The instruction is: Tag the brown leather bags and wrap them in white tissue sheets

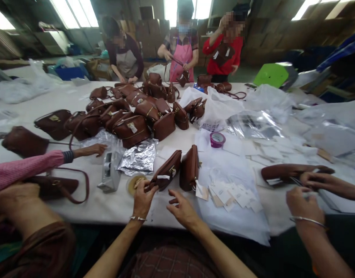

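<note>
Just in front of me, a brown bag (168,170) with a gold clasp and a white tag leans on the table. My left hand (143,199), with a bracelet at the wrist, has its fingers closed on the near lower corner of this bag, beside a round yellowish dish (133,184). My right hand (181,206) is held over the table's near edge, fingers apart and holding nothing. A second brown bag (189,168) stands upright beside the first, its white tag (202,191) hanging to the right. Several white tags (235,195) lie on white sheets (223,166) to the right.
Many brown bags (131,129) are heaped across the table (87,214). Silver foil (139,156), a small grey device (109,173) and purple tape (217,139) lie nearer. Co-workers' hands reach in at left (92,150) and right (306,204). Three people stand opposite.
</note>
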